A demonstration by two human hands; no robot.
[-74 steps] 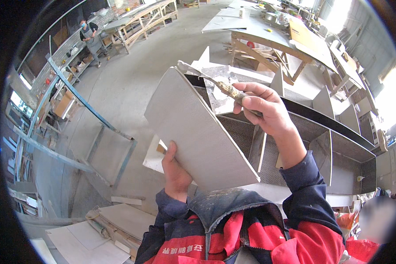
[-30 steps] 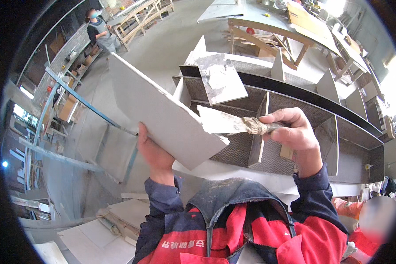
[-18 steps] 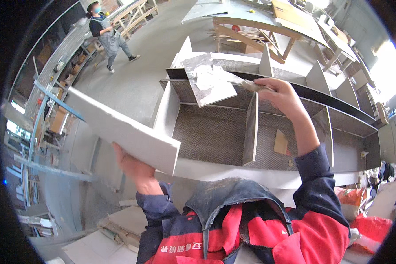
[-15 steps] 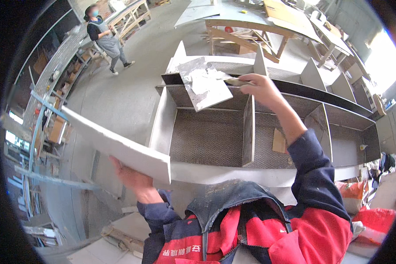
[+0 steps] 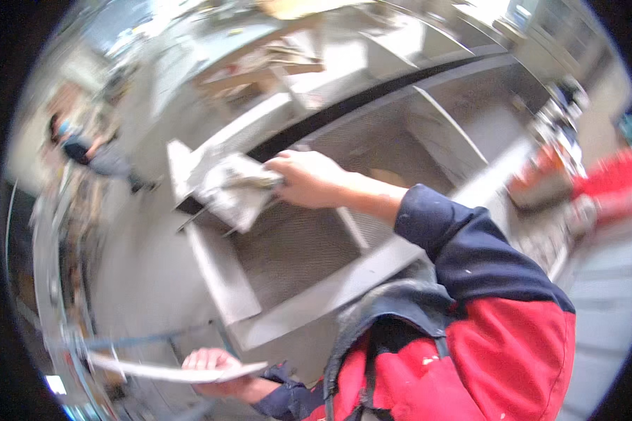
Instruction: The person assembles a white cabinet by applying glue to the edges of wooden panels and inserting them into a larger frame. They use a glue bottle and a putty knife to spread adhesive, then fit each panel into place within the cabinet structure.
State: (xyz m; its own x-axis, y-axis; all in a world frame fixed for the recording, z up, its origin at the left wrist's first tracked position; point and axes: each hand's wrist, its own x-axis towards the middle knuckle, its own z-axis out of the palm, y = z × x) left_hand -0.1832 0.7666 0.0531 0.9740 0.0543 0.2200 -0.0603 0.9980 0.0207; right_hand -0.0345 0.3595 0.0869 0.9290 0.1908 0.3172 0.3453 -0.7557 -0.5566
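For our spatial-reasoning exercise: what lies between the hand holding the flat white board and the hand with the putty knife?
In the head view, between the left hand holding the white board and the right hand lies the grey cabinet frame with its mesh-textured back panel.

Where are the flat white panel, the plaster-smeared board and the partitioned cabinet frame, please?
flat white panel [image 5: 168, 370], head view, on its thin near edge.
plaster-smeared board [image 5: 233, 193], head view, on its smeared face.
partitioned cabinet frame [image 5: 221, 274], head view, on its left wall.

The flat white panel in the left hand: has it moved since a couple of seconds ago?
Yes. The white panel in the left hand has swung down and away from the open cabinet frame; earlier it covered the frame's left end, now it sits edge-on below it.
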